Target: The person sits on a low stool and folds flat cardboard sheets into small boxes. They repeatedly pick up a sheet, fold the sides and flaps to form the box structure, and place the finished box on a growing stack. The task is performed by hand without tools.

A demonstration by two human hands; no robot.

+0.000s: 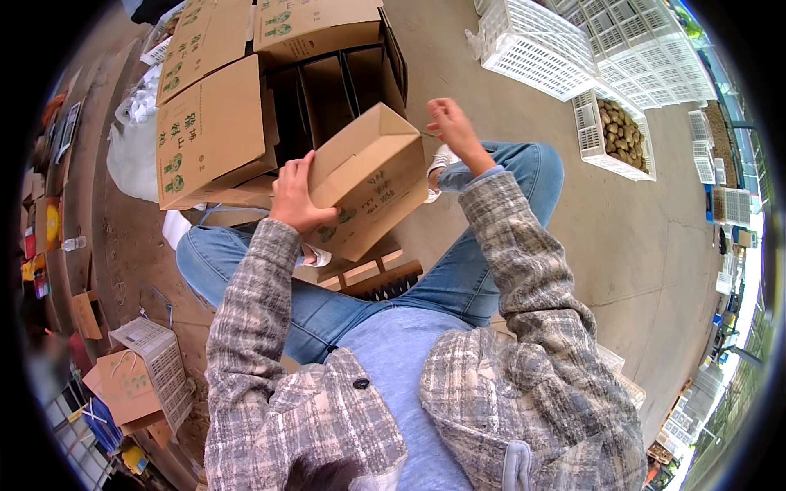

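A tan cardboard box [372, 176] with dark lettering and a green printed figure is tilted in front of me, above my knees. My left hand [299, 196] grips its left end, thumb on the printed side and fingers over the upper edge. Just off the box's right end is my right hand [455, 129], its fingers curled in. A thin dark line shows between that hand and the box; I cannot make out what it is. The box's underside is hidden.
Beyond the box stand several larger printed cartons [214, 131], with open dark compartments [327, 94] beside them. White plastic crates [536, 45] are stacked at the far right, near a crate of brown produce [622, 135]. Clear plastic wrap [135, 155] lies at left.
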